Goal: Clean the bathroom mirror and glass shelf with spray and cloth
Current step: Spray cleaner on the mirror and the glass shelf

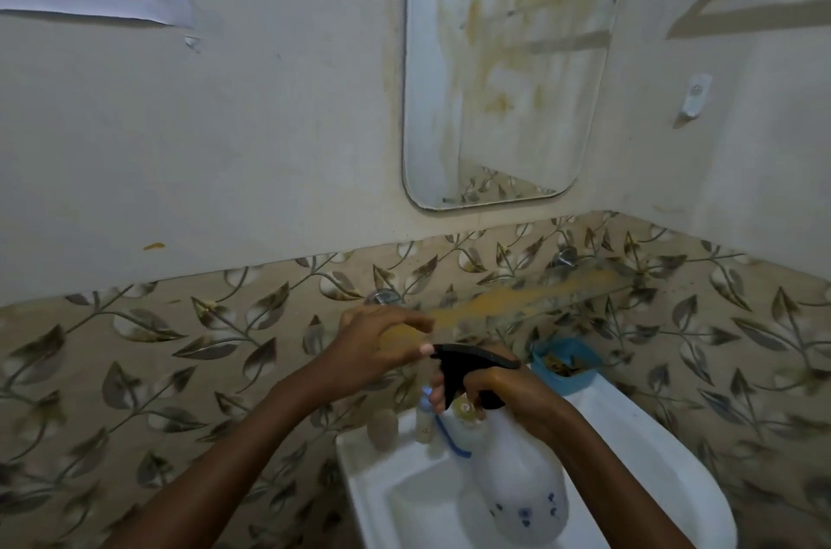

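Home bathroom, stained wall mirror [508, 67], white basin [377, 476], leaf-patterned tiles [180, 350]

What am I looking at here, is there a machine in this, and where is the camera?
No machine: this is one picture from a camera worn on a person's head, looking forward and down at two bare hands. The right hand grips the neck of a white spray bottle with a black trigger head, above a white sink. The left hand is at the nozzle tip; whether it pinches it is unclear. On the wall hangs the mirror, streaked yellow-brown; below it the glass shelf carries a similar smear. A blue tub sits at the sink's back rim. No cloth shows.
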